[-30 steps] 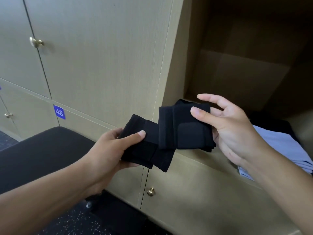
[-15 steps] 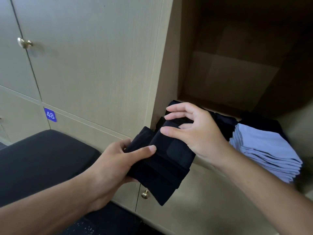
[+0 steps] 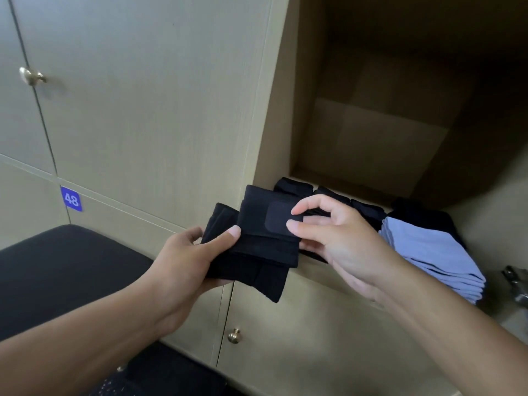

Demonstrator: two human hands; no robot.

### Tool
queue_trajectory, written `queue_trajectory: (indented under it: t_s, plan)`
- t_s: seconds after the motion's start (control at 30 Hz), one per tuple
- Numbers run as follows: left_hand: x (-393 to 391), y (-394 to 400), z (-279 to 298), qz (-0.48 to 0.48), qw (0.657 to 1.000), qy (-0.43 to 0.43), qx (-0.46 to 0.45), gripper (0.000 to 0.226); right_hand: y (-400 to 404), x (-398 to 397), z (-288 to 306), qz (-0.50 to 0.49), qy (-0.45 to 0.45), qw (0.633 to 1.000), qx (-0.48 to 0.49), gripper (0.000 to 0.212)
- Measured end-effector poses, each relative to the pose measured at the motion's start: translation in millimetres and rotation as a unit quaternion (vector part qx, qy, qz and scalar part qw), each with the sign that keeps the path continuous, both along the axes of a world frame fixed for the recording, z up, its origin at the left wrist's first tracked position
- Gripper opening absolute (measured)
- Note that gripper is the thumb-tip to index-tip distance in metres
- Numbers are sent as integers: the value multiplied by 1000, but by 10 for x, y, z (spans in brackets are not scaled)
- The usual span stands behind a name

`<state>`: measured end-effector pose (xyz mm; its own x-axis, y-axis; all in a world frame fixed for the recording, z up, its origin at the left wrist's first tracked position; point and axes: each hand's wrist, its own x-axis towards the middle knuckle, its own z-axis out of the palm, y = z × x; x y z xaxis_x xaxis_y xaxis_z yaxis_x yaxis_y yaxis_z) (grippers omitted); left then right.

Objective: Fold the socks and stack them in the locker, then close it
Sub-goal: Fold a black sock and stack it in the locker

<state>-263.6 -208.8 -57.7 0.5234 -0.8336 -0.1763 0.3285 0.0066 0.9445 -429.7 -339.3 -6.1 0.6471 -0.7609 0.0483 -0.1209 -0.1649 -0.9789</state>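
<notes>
Just outside the open locker (image 3: 380, 132), at its lower left corner, a folded black sock bundle (image 3: 257, 247) is held between two hands. From nine o'clock of the bundle, the left hand (image 3: 185, 267) is closed on its left half, with the thumb laid across the top and the other fingers underneath. From three o'clock, the right hand (image 3: 337, 244) is seen with thumb and forefinger pinched on the edge of the uppermost flap, the remaining fingers curled loosely above. Inside the locker, at one o'clock of the bundle, a row of folded black socks (image 3: 303, 190) is laid along the floor, and at three o'clock a stack of folded light blue socks (image 3: 434, 252) is set. A closed door numbered 48 (image 3: 71, 199) is seen at nine o'clock, above a black bench (image 3: 63, 270).
</notes>
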Motion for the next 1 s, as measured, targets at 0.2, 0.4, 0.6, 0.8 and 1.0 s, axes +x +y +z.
queue_trajectory:
  t_s: [0.2, 0.4, 0.6, 0.8, 1.0]
  plan:
    - [32, -11, 22, 25, 998, -61, 6, 27, -273, -86, 83, -66, -27, 997, -12, 18]
    - [70, 29, 9, 25, 994, -104, 14, 19, -712, 14, 177, -147, -89, 985, 27, 23]
    - [66, 74, 8, 20, 989, -148, 23, 15, -1126, 374, 167, -192, -79, 976, 59, 33]
    - [94, 81, 7, 16, 986, -168, 17, 12, -1474, 630, 117, -219, -61, 972, 56, 33]
    - [133, 69, -3, 14, 986, -167, 21, 13, -1652, 811, 34, -225, 0, 974, 25, 30]
